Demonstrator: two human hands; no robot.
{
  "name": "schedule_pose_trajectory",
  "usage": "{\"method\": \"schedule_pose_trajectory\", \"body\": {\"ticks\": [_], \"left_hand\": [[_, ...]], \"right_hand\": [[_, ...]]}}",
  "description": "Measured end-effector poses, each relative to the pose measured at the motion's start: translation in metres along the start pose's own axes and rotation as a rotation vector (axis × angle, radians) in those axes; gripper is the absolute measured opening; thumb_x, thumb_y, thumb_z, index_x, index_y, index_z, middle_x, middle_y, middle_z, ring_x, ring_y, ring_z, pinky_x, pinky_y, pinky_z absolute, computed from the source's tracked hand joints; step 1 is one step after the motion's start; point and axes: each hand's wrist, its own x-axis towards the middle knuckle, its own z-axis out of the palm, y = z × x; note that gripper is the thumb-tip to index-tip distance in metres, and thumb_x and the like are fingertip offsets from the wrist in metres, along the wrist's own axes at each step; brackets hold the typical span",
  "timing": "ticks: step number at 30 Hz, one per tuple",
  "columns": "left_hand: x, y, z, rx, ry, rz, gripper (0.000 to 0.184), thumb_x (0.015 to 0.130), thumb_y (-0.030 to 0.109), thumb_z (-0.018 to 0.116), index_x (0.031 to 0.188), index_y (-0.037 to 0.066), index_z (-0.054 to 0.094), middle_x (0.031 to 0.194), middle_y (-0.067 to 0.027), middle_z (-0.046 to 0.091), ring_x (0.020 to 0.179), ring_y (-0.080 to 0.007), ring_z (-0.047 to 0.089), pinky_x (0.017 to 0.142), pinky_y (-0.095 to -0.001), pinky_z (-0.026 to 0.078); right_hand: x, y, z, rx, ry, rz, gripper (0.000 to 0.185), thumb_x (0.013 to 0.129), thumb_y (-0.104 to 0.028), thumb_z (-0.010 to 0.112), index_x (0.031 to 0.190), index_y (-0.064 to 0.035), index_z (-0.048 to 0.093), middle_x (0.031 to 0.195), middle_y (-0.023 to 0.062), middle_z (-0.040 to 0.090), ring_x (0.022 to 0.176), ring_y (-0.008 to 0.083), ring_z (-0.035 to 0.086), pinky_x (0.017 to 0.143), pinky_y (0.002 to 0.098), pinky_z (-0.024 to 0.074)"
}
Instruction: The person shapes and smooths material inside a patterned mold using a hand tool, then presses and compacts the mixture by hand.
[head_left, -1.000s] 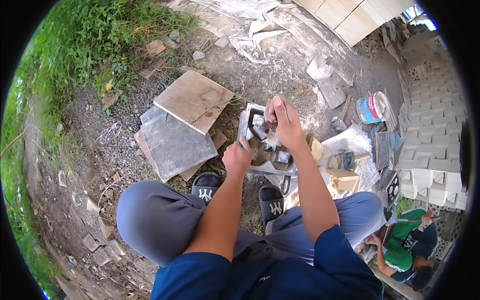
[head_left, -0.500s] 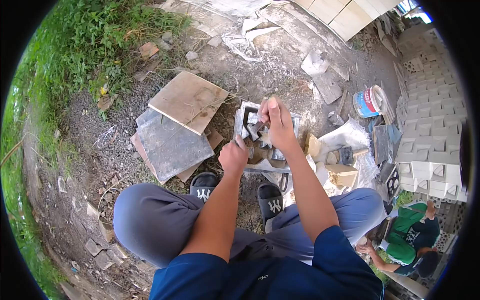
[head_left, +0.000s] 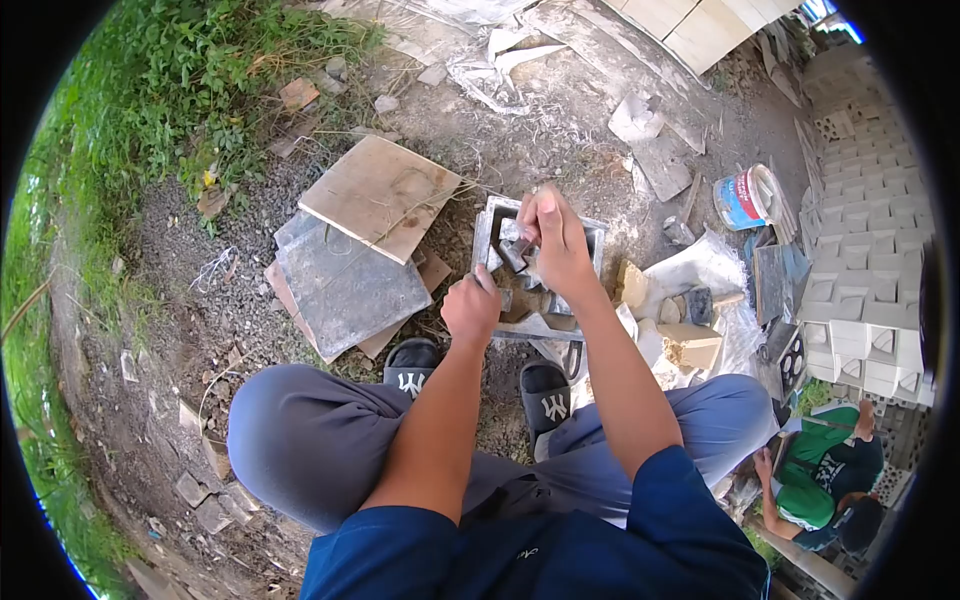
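Note:
A square grey metal mould (head_left: pixel 482 240) with blocky shapes inside lies on the ground in front of my feet. My left hand (head_left: pixel 471 308) is closed at the mould's near left edge, its thumb pointing up along the rim. Over the mould's upper part is my right hand (head_left: pixel 556 235), its fingers curled together. A dark piece (head_left: pixel 512 256) shows just below the right fingers, inside the mould; whether they grip it is too small to tell.
Square boards (head_left: pixel 382 195) lie stacked to the left. On the right are a paint bucket (head_left: pixel 748 198), a white plastic sheet (head_left: pixel 700 268) with broken blocks, and stacked pale blocks (head_left: pixel 860 260). A person in green (head_left: pixel 808 470) crouches at the lower right.
My right hand has stayed over the mould with small shifts, and my left hand remains at its edge. The person at the lower right has moved an arm. The view has shifted slightly.

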Motion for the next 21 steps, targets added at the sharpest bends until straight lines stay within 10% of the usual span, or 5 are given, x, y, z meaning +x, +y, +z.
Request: {"method": "schedule_pose_trajectory", "body": {"ticks": [21], "left_hand": [[0.001,-0.002,-0.005,0.014,-0.078,0.011,0.058,0.109,0.043,0.038,0.096,0.001,0.076,0.092,-0.0285,0.074,0.088,-0.0494,0.073,0.081,-0.0586,0.058]], "right_hand": [[-0.006,0.002,0.0,0.037,0.091,-0.032,0.048,0.115,-0.048,0.038,0.09,-0.0079,0.044,0.078,-0.0004,0.043,0.072,0.0101,0.04,0.068,0.0278,0.0385]]}}
